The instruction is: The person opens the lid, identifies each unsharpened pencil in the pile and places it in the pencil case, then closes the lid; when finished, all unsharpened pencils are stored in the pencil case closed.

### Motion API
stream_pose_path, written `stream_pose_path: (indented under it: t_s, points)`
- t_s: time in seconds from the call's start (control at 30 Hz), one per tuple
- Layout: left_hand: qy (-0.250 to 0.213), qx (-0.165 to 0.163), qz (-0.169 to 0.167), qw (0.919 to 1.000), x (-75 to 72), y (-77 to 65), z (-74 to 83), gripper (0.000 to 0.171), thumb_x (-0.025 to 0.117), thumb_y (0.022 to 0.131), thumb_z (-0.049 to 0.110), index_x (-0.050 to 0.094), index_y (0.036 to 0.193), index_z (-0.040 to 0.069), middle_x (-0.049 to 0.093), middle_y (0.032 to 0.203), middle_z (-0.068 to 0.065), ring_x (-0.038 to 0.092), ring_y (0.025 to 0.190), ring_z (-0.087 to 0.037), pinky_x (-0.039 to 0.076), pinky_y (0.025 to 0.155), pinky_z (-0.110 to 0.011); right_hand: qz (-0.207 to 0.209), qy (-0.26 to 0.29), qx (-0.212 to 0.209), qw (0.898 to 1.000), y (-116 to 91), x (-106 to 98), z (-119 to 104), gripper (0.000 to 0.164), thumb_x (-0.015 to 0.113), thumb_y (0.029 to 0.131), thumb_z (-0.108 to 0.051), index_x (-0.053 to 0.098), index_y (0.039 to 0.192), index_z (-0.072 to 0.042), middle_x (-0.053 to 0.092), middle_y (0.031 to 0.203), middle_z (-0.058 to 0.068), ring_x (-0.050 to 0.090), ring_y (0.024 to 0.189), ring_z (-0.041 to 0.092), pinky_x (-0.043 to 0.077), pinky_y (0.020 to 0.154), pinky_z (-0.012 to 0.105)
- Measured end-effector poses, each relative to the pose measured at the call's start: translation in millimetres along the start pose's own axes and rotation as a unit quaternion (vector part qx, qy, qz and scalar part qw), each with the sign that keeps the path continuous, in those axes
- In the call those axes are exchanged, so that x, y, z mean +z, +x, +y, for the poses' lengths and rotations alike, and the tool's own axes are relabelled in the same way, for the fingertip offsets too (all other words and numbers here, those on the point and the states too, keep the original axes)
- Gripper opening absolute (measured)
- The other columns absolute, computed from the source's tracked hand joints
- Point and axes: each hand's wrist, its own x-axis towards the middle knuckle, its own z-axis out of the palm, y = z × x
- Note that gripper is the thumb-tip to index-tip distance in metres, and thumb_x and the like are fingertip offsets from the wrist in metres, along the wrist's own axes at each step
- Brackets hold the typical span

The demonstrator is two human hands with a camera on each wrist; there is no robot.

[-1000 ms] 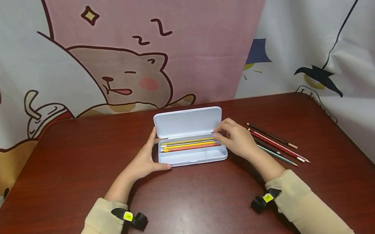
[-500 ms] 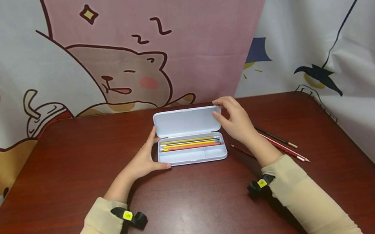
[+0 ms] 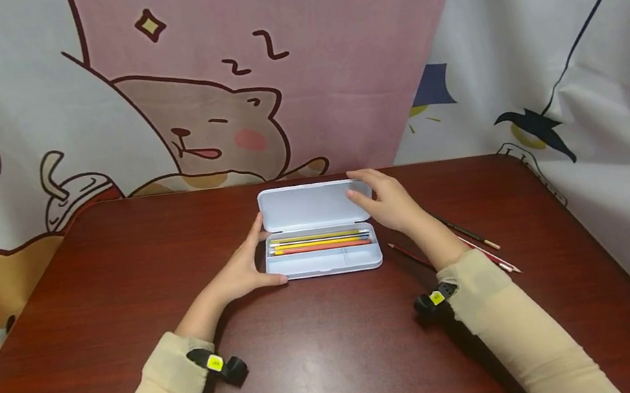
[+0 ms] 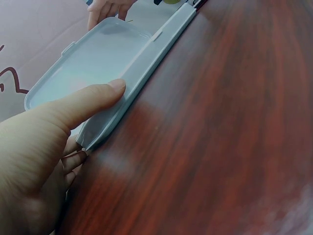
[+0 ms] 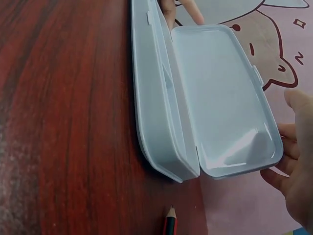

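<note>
An open white pencil case (image 3: 314, 265) lies on the table, its lid (image 3: 313, 205) tilted back. Several yellow and orange pencils (image 3: 320, 244) lie lengthwise in its rear compartment. My left hand (image 3: 240, 269) grips the left end of the case; its thumb (image 4: 105, 95) lies on the front edge and its fingers reach round the side. At the lid's upper right corner is my right hand (image 3: 394, 204). In the right wrist view, its fingers (image 5: 289, 147) are at the lid's outer edge, with the thumb spread apart from them.
Right of the case, a dark pencil (image 3: 459, 228) and red and white pencils (image 3: 490, 254) lie loose, partly hidden by my right arm. One sharpened pencil (image 5: 170, 223) points toward the case's right end. Behind the table (image 3: 330, 361) hangs a printed cloth (image 3: 333, 82).
My right hand has risen from the pencils at the right end of the case to the lid's corner, then shifted slightly left. The left hand stays in place.
</note>
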Motion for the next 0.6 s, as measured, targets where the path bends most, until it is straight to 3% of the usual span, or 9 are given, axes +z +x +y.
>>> stream_pose_path:
  t_s: [0.37, 0.4, 0.6]
  points:
    - [-0.017, -0.006, -0.001, 0.9998, -0.7, -2.1, 8.7, 0.131, 0.090, 0.065, 0.015, -0.008, 0.153, 0.012, 0.038, 0.145, -0.020, 0.030, 0.135, -0.030, 0.013, 0.110, -0.050, -0.009, -0.016, -0.021, 1.000, -18.7, -2.6, 0.2, 0.052, 0.057, 0.096, -0.035, 0.048, 0.140, -0.009, 0.046, 0.141, 0.012, 0.039, 0.131, 0.027, 0.030, 0.104, 0.049]
    - [-0.019, -0.002, 0.001, 0.9998, 0.4, -1.2, 3.2, 0.133, 0.090, 0.065, 0.017, -0.009, 0.154, 0.014, 0.036, 0.146, -0.018, 0.030, 0.135, -0.029, 0.012, 0.110, -0.049, -0.010, -0.019, -0.027, 0.999, -20.7, -2.8, -0.2, 0.053, 0.058, 0.096, -0.035, 0.048, 0.140, -0.009, 0.046, 0.141, 0.012, 0.039, 0.131, 0.027, 0.030, 0.104, 0.049]
    - [-0.034, 0.025, 0.024, 0.9988, 1.4, -1.5, 3.2, 0.135, 0.091, 0.062, 0.016, -0.007, 0.154, 0.017, 0.025, 0.150, -0.016, 0.029, 0.136, -0.029, 0.014, 0.110, -0.048, -0.018, -0.034, -0.073, 0.997, -34.7, -5.0, -2.0, 0.054, 0.061, 0.094, -0.030, 0.046, 0.141, -0.008, 0.044, 0.143, 0.011, 0.038, 0.132, 0.028, 0.032, 0.103, 0.050]
